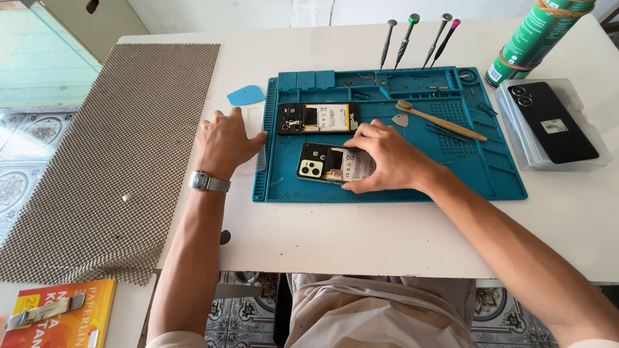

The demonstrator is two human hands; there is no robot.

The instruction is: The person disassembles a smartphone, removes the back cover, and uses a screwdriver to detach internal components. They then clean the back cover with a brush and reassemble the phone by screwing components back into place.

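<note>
A white table stands over a patterned tile floor, with a grey non-slip mesh sheet spread across its left part and a blue repair mat in the middle. The right hand rests on an opened phone lying on the near part of the mat, fingers curled over its right end and grasping it. The left hand, with a wristwatch, lies flat at the mat's left edge, fingers spread and holding nothing. Just behind the held phone lies a second opened phone. A wooden brush lies to the right, 4 screwdrivers stand upright along the mat's far edge, and a blue pick lies off its far left corner. A black phone sits on a clear tray at right, beside a green spray can.
</note>
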